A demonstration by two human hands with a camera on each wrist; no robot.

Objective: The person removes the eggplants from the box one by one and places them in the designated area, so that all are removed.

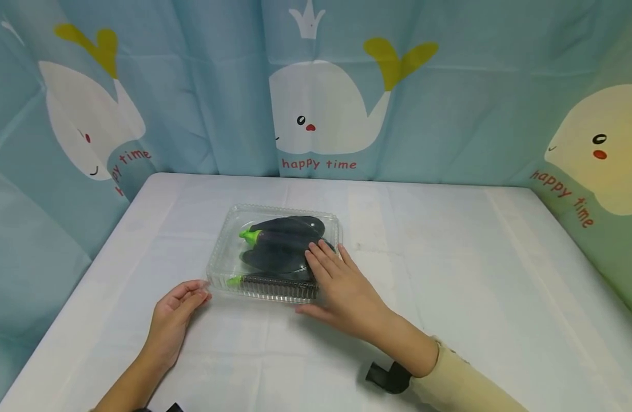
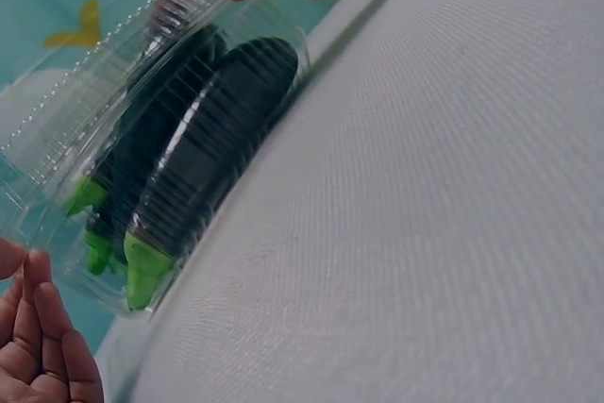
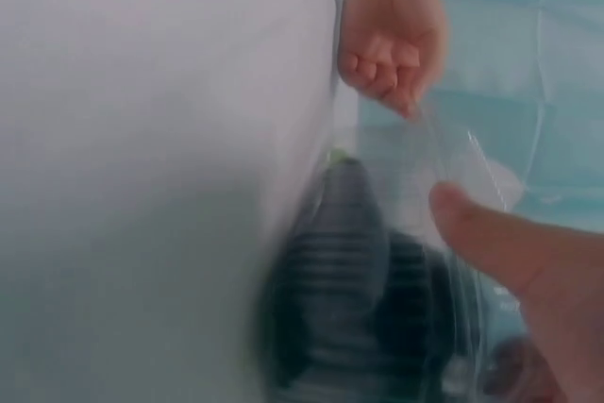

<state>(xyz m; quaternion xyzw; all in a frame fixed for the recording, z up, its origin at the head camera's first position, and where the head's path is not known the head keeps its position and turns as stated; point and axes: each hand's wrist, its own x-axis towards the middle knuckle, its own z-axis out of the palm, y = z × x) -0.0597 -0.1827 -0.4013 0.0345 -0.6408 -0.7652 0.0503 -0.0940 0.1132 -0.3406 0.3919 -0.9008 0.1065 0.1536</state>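
A clear plastic clamshell box [image 1: 224, 240] with a ribbed side sits left of the middle of the table, its lid down over several dark eggplants [image 1: 279, 257] with green stems. At the box's near left corner, my left hand [image 1: 174, 317] pinches the rim between thumb and fingertips; the left wrist view shows this pinch [image 2: 38, 327] too. My right hand [image 1: 349, 292] lies with fairly straight fingers on the lid's right part, its thumb apart along the near side. In the right wrist view, the right thumb [image 3: 510, 243] stands over the blurred box edge.
A white cloth covers the table [image 1: 475, 286]. Behind and at both sides hangs a blue-green curtain [image 1: 207, 86] printed with whales. A black wrist device [image 1: 390, 377] sits under the right wrist.
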